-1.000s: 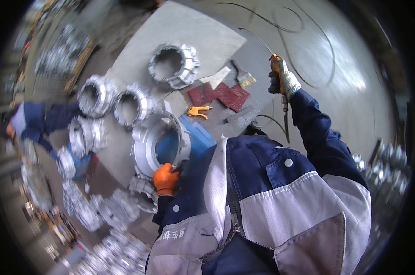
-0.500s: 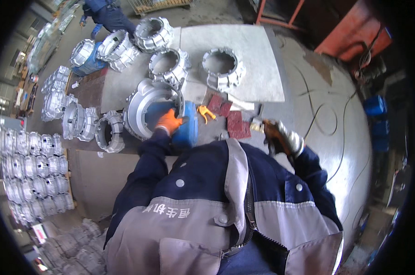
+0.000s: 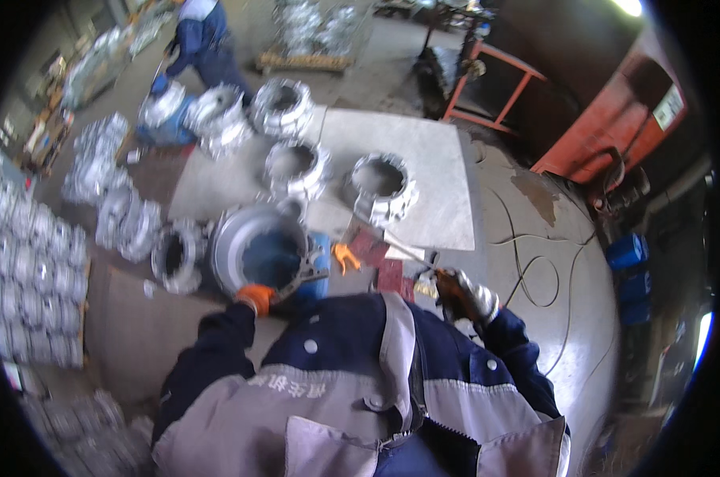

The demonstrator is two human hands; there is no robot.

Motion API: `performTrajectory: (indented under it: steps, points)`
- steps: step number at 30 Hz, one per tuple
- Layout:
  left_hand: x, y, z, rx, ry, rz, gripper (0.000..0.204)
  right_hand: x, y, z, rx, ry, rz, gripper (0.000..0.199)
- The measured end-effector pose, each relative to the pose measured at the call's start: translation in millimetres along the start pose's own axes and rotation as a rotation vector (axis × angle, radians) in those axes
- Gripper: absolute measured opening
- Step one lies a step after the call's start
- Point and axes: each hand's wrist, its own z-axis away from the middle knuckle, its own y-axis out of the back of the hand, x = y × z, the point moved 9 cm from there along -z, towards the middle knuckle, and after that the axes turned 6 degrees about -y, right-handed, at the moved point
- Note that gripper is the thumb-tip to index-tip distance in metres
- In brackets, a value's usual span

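A large ring-shaped metal housing (image 3: 226, 253) rests tilted on a blue plastic drum (image 3: 318, 266) in front of me, to the left. My left hand (image 3: 256, 299), in an orange glove, has its fingers closed over the housing's near rim. To the right, my right hand (image 3: 465, 297), in a soiled orange and white glove, is closed round a long thin rod-like tool (image 3: 411, 250), which points toward the far left; its exact kind is unclear. Between the hands lie an orange air blow gun (image 3: 345, 257) and dark red abrasive-looking pads (image 3: 389, 275).
More ring-shaped housings (image 3: 382, 181) stand on a pale sheet (image 3: 443, 163) ahead. Stacked castings (image 3: 34, 270) line the left. A co-worker (image 3: 205, 44) bends at the far left. A hose (image 3: 527, 278) loops over the floor at right, near blue drums (image 3: 628, 250) and a red machine (image 3: 606, 111).
My left hand has shifted from inside the housing's opening to its near rim, and the housing has tilted toward me. The rod-like tool in my right hand now shows clearly. My view has tipped upward.
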Motion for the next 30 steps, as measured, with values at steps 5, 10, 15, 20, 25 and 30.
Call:
performTrajectory:
  steps: [5, 10, 15, 20, 25, 30]
  points:
    - [22.5, 11.3, 1.9, 0.278, -0.023, 0.041, 0.035, -1.0, -104.4, -96.5, -0.252, -0.221, 0.264, 0.038]
    - [8.0, -6.1, -5.8, 0.222, 0.271, 0.033, 0.039, -13.2, -234.9, -155.5, -0.265, -0.063, 1.097, 0.058]
    - [4.1, -9.8, -1.6, 0.216, 0.350, 0.078, 0.039, -33.8, -214.6, -165.6, -0.095, 0.027, 1.019, 0.074]
    - [13.1, -8.1, -1.5, 0.171, 0.427, 0.048, 0.037, -1.6, -100.4, -116.7, -0.152, -0.024, 0.368, 0.070]
    - [16.5, -6.6, -9.0, 0.153, 0.413, -0.035, 0.032, 69.5, -14.1, -53.9, -0.061, -0.070, -0.079, 0.067]
    - [8.4, -23.6, -19.6, 0.017, 0.359, 0.023, 0.031, 97.3, -9.5, -42.6, 0.027, -0.069, -0.173, 0.064]
